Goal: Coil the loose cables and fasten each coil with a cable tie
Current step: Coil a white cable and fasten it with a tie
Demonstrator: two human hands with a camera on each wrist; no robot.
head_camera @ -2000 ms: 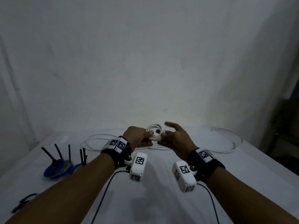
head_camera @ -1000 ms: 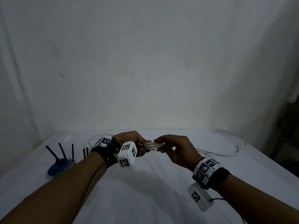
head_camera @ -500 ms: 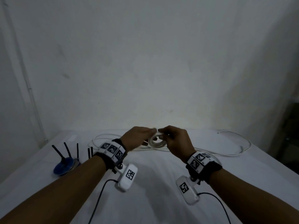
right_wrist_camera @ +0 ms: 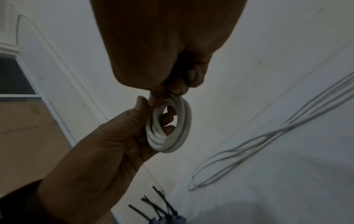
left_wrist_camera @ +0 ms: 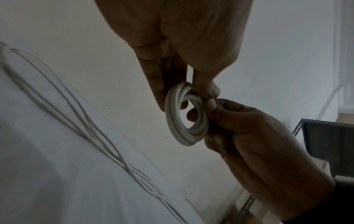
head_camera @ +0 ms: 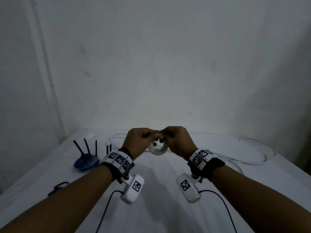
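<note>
I hold a small white cable coil (head_camera: 157, 149) in the air above the white table (head_camera: 159, 190). My left hand (head_camera: 139, 142) and right hand (head_camera: 178, 142) both pinch its top edge. Loose white cables (head_camera: 252, 161) lie on the table behind.

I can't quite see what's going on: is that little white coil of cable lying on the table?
No, the white coil is held up in the air between the left hand and the right hand, above the table.
</note>
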